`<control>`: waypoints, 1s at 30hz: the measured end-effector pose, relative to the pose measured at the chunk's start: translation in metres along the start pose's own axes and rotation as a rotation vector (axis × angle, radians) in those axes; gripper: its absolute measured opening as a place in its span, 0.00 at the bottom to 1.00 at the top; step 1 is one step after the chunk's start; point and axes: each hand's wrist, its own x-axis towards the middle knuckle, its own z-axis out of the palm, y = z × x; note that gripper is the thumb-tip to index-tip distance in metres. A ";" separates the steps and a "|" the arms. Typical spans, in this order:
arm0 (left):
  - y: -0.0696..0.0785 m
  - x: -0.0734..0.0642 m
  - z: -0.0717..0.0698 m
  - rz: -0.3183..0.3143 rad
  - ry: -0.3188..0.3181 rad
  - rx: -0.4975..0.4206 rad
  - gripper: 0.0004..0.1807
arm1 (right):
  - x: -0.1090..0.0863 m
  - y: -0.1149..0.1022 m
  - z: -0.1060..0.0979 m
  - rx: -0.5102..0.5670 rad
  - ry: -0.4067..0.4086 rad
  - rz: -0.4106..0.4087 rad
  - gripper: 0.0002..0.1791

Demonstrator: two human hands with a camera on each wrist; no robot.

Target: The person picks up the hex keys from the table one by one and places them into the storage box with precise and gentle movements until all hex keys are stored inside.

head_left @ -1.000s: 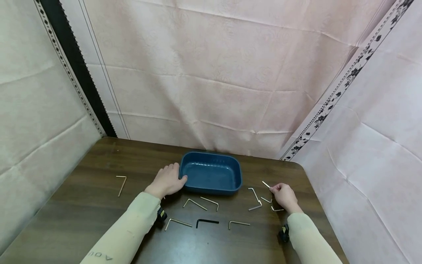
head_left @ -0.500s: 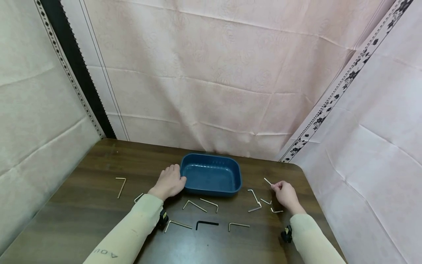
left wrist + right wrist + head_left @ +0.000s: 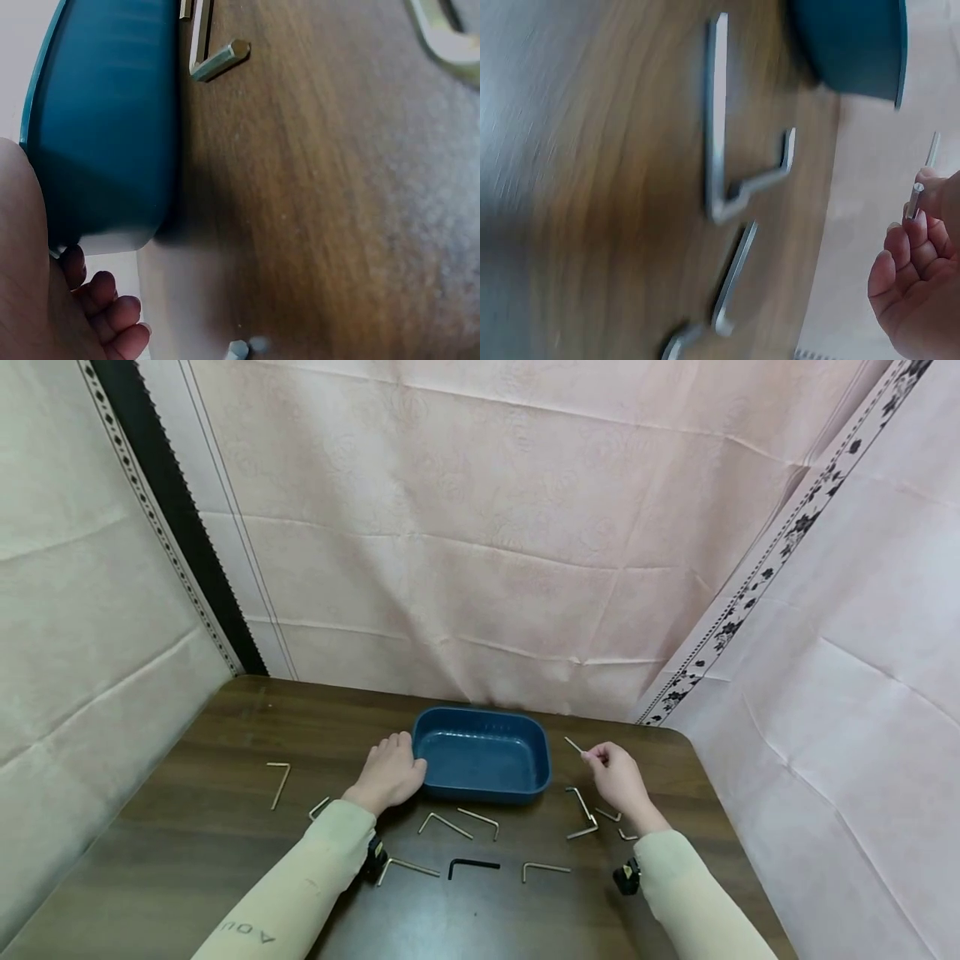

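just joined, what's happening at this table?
A person is handling L-shaped hex keys. The left hand grips the left end of a blue tray. The right hand pinches one hex key, just right of the tray and not over it. More keys lie on the wooden table, in front of the tray and off to both sides, including a black key.
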 end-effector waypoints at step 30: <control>-0.002 0.005 0.001 -0.034 -0.034 -0.022 0.27 | 0.004 -0.083 0.054 -0.100 -0.154 -0.224 0.06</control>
